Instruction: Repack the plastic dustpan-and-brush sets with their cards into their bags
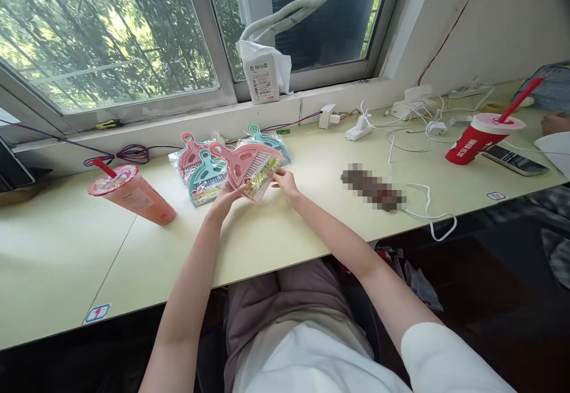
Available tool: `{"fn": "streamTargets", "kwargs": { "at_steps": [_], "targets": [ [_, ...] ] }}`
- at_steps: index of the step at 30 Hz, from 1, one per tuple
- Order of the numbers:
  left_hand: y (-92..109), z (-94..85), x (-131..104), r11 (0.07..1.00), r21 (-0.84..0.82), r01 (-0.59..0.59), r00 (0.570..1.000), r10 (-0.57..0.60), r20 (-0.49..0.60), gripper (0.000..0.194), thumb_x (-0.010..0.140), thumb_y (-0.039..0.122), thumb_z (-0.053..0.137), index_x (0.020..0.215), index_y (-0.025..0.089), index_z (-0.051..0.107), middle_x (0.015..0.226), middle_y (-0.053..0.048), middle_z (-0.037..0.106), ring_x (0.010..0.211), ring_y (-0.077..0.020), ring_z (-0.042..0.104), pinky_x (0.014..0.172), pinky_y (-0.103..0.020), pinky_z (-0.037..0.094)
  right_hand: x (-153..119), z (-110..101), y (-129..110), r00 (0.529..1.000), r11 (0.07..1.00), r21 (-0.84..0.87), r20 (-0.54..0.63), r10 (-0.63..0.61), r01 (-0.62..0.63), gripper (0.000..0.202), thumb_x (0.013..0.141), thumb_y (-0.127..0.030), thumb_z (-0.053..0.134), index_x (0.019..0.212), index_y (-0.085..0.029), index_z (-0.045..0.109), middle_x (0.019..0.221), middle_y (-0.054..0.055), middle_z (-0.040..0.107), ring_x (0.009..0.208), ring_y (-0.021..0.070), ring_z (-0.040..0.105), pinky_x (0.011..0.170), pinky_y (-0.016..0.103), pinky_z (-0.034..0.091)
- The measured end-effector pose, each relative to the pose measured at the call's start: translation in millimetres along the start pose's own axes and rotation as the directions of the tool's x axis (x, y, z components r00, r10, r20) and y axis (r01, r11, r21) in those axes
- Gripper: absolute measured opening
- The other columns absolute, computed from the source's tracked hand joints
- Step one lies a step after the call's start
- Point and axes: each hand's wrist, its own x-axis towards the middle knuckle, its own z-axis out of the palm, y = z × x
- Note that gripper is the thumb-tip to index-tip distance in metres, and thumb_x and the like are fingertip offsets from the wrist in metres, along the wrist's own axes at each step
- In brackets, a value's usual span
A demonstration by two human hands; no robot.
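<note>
Between my two hands is a pink mini dustpan and brush set [244, 164] in clear packaging with a green printed label, tilted above the table. My left hand [227, 198] grips its lower left edge, fingers partly hidden behind it. At its right edge, my right hand [284, 181] pinches the packaging with thumb and fingers. Just left of it lies a teal dustpan set [207, 173], partly overlapping another pink dustpan set [189, 152]. Behind the held set, a second teal dustpan set [266, 138] shows in part.
A tilted-looking orange drink cup [146, 197] with a red straw stands at left. To the right are a blurred-out object [373, 188] with a white cable, a power strip [358, 129], a red cup [476, 138] and a phone [516, 160]. A box [262, 79] rests on the windowsill.
</note>
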Motion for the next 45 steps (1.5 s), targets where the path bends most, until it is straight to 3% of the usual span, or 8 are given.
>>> {"fn": "streamTargets", "kwargs": {
  "at_steps": [8,15,21,26,28,34,39,45],
  "targets": [
    [-7.2,-12.2,16.6,0.98,-0.2,-0.023,0.912,-0.062,-0.406,0.028,0.085,0.042,0.061,0.101,0.02,0.065,0.096,-0.004,0.071,0.088,-0.016,0.067,0.069,-0.024,0.055,-8.1,10.4,-7.7,0.99,0.997,-0.005,0.121,0.071,-0.071,0.025,0.059,-0.024,0.085,0.068,-0.014,0.065,0.063,0.003,0.068,0.053,0.0145,0.065,0.059,0.031,0.061],
    [-5.0,-20.3,18.8,0.98,-0.16,-0.116,0.876,0.025,-0.481,0.028,0.081,0.046,0.062,0.09,0.02,0.065,0.082,-0.004,0.07,0.078,-0.0158,0.066,0.062,-0.024,0.053,-15.7,12.0,-20.9,0.996,0.996,0.085,0.076,-0.045,0.038,0.031,0.051,-0.03,0.087,0.068,-0.014,0.066,0.063,-0.001,0.067,0.049,0.0083,0.059,0.05,0.022,0.056],
    [-17.1,-37.8,26.5,0.978,-0.115,-0.173,0.849,0.089,-0.521,0.031,0.082,0.048,0.056,0.099,0.024,0.066,0.097,-0.008,0.072,0.098,-0.0226,0.067,0.069,-0.031,0.055,-7.1,13.2,-9.3,0.989,0.989,0.036,0.039,-0.142,0.141,0.029,0.054,-0.034,0.081,0.072,-0.017,0.067,0.062,-0.002,0.063,0.05,0.0117,0.058,0.042,0.024,0.053],
    [-11.8,-62.7,22.1,0.963,-0.184,-0.196,0.647,-0.014,-0.763,0.032,0.09,0.041,0.04,0.102,0.02,0.061,0.088,-0.008,0.071,0.079,-0.0163,0.069,0.063,-0.027,0.055,3.2,-0.2,-6.8,0.969,0.974,-0.052,-0.102,-0.226,0.222,0.026,0.056,-0.036,0.076,0.07,-0.018,0.063,0.066,-0.001,0.061,0.052,0.0113,0.054,0.038,0.022,0.046],
    [-7.4,-64.4,18.8,0.985,-0.12,-0.12,0.605,-0.023,-0.796,0.034,0.088,0.042,0.042,0.101,0.018,0.062,0.082,-0.007,0.07,0.066,-0.0156,0.068,0.053,-0.025,0.053,6.9,-8.0,-7.7,0.964,0.976,-0.017,-0.154,-0.218,0.218,0.029,0.055,-0.037,0.077,0.072,-0.018,0.062,0.069,0.0,0.063,0.053,0.0103,0.053,0.04,0.022,0.045],
    [4.3,-46.5,11.0,0.985,-0.021,-0.171,0.713,0.109,-0.692,0.04,0.087,0.05,0.047,0.088,0.014,0.063,0.066,-0.006,0.068,0.052,-0.0148,0.065,0.042,-0.02,0.045,17.2,-28.0,-10.3,0.964,0.976,0.157,-0.241,-0.112,0.153,0.035,0.053,-0.038,0.08,0.075,-0.02,0.061,0.075,0.002,0.066,0.056,0.0097,0.055,0.048,0.022,0.048],
    [9.0,-54.8,9.9,0.921,-0.269,-0.282,0.625,-0.037,-0.78,0.032,0.095,0.041,0.039,0.098,0.014,0.056,0.071,-0.006,0.07,0.058,-0.0121,0.067,0.055,-0.019,0.054,19.6,-33.8,-14.3,0.965,0.973,0.193,-0.252,-0.076,0.127,0.033,0.056,-0.039,0.079,0.075,-0.021,0.058,0.077,0.002,0.066,0.058,0.0105,0.057,0.051,0.023,0.051],
    [5.3,-51.9,12.6,0.92,-0.375,-0.119,0.837,-0.11,-0.536,0.038,0.097,0.035,0.036,0.099,0.009,0.062,0.079,-0.012,0.073,0.066,-0.0138,0.07,0.056,-0.017,0.055,17.8,-30.9,-11.5,0.976,0.982,0.153,-0.2,-0.084,0.115,0.033,0.061,-0.045,0.076,0.077,-0.022,0.057,0.08,0.002,0.067,0.066,0.0125,0.061,0.055,0.024,0.052]
  ]
}}
